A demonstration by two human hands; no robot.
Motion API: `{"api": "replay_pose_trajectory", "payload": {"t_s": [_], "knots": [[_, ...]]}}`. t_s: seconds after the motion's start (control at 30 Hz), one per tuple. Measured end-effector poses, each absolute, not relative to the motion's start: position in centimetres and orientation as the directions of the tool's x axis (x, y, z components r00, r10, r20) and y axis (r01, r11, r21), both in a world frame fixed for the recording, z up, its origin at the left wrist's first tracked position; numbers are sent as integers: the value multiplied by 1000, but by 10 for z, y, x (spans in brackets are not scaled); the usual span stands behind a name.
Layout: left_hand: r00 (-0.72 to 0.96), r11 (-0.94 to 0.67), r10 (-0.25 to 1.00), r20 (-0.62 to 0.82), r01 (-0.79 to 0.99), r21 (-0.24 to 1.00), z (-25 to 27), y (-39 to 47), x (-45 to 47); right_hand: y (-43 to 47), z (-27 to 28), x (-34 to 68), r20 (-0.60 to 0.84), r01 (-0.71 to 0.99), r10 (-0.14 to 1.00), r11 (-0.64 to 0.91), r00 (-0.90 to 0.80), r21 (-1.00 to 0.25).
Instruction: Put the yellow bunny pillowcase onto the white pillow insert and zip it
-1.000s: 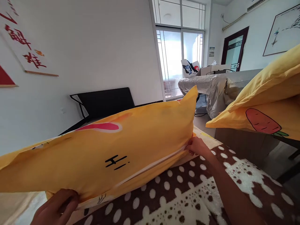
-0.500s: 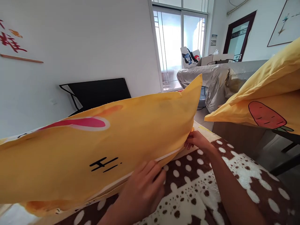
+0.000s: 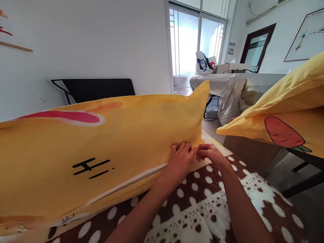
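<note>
A long yellow pillow (image 3: pixel 131 135) with "Hi" lettering and a pink-and-white printed shape stands on its edge across the front. A pale zipper strip (image 3: pixel 136 179) runs along its lower side. My left hand (image 3: pixel 181 160) curls its fingers onto the pillow's lower edge, close to the right end. Right beside it, nearly touching, my right hand (image 3: pixel 211 154) pinches at the pillow's lower right corner. What exactly lies between those fingertips, fabric or a zipper pull, is hidden.
Beneath the pillow lies a brown-and-white spotted blanket (image 3: pixel 202 202). A second yellow pillow (image 3: pixel 253 118) with a carrot print rests on the right above a dark-legged piece of furniture (image 3: pixel 303 182). Behind stand a black panel (image 3: pixel 101 89) and a silver-covered table (image 3: pixel 227 91).
My left hand has moved right and away from me along the lower edge, up to my right hand. My right hand stays at the corner. The camera view has shifted slightly.
</note>
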State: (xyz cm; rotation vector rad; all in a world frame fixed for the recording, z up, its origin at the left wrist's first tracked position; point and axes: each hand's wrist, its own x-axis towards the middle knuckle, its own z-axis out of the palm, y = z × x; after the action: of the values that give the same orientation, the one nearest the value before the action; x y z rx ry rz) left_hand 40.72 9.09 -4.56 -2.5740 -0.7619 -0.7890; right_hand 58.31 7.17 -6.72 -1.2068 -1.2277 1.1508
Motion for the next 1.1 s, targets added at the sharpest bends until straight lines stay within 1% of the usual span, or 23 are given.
{"api": "replay_pose_trajectory", "payload": {"t_s": [0.1,0.2,0.27,0.43,0.53,0.7,0.9,0.97,1.1], "knots": [[717,-824,382,582,550,-136,-49,96,412,72,-66,583,48,-1,998,48,38,-999],[680,-785,408,609,602,-147,-51,97,414,72,-66,583,55,-27,998,56,28,-998],[645,-763,433,629,634,-124,-51,96,415,72,-66,583,60,-47,998,61,20,-997],[575,-780,511,639,622,65,-50,93,417,73,-67,583,68,-125,998,66,-10,-990],[548,-773,541,638,624,120,-51,94,418,74,-68,581,70,-157,998,68,-3,-985],[542,-769,522,659,633,89,-56,95,417,75,-70,580,57,-184,998,56,-3,-981],[514,-758,542,665,640,123,-59,93,413,78,-73,581,61,-214,998,67,34,-975],[508,-751,530,679,653,98,-60,91,413,79,-73,580,55,-227,998,63,43,-972],[527,-727,489,695,687,-9,-59,84,413,80,-73,578,36,-277,995,61,93,-959]]}}
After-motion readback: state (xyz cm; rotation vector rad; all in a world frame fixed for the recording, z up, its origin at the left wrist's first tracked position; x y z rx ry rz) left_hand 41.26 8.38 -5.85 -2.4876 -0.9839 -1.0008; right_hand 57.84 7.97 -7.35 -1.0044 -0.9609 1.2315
